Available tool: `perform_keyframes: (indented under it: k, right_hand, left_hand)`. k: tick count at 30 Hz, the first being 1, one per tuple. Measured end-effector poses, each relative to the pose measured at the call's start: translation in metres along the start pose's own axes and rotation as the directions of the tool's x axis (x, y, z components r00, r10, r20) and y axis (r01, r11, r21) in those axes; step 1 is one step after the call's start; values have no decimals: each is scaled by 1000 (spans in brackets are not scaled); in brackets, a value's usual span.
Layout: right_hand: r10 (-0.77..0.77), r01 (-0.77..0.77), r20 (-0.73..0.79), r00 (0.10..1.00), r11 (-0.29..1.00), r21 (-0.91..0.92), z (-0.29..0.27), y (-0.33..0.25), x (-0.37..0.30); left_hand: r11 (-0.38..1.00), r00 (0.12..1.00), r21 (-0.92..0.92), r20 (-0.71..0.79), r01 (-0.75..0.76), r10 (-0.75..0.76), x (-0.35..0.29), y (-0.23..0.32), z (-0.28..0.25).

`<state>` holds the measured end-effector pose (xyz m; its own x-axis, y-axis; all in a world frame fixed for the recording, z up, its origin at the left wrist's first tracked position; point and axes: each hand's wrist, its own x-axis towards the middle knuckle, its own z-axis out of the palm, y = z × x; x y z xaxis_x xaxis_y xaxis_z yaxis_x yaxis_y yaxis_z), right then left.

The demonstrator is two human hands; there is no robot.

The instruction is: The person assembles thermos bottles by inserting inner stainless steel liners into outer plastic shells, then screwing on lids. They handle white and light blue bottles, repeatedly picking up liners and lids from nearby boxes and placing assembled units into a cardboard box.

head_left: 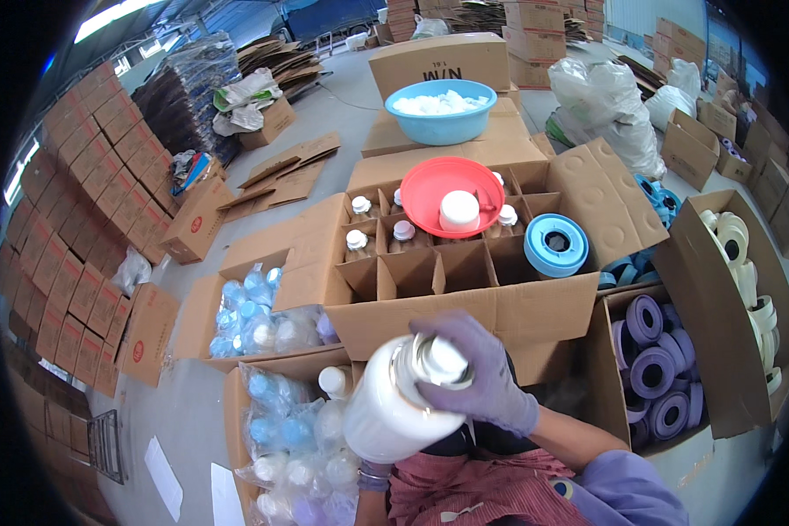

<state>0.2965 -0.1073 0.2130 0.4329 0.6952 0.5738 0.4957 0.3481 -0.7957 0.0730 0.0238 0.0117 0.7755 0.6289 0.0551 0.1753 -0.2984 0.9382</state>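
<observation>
A large white bottle (386,416) with a white cap is tilted in front of me, its top toward the upper right. My right hand (482,368), in a purple glove, is closed around its neck and cap, slightly blurred. Only the cuff of my left hand (374,478) shows below the bottle; its fingers are hidden behind it. Just beyond stands an open divided carton (447,320) with several capped bottles in its cells. A red dish (421,180) with a white cap in it rests on top, beside a stack of blue rings (556,245).
Behind the carton, a blue basin (438,130) holds white pieces. Cartons of bagged bottles (294,438) stand at left. On the right are a box of purple rings (653,373) and one of cream rings (728,351). Stacked cartons (96,210) line the far left.
</observation>
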Motion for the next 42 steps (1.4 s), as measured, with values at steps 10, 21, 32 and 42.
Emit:
perform_keyframes:
  k: [10,21,32,42]
  right_hand:
    - [219,-205,-181,959,975,91,6,80,-121]
    - [-232,-166,-278,932,408,-898,-352,29,-132]
    - [438,-854,-868,234,-334,-399,-648,64,-327]
    - [537,-664,-751,385,-404,-630,-680,106,-404]
  left_hand:
    - [986,971,164,240,-20,-20,67,72,-64]
    - [701,606,398,793,-592,61,136,51,24]
    - [774,647,465,757,-429,-96,144,85,37]
    - [812,610,378,792,-444,-35,151,116,94]
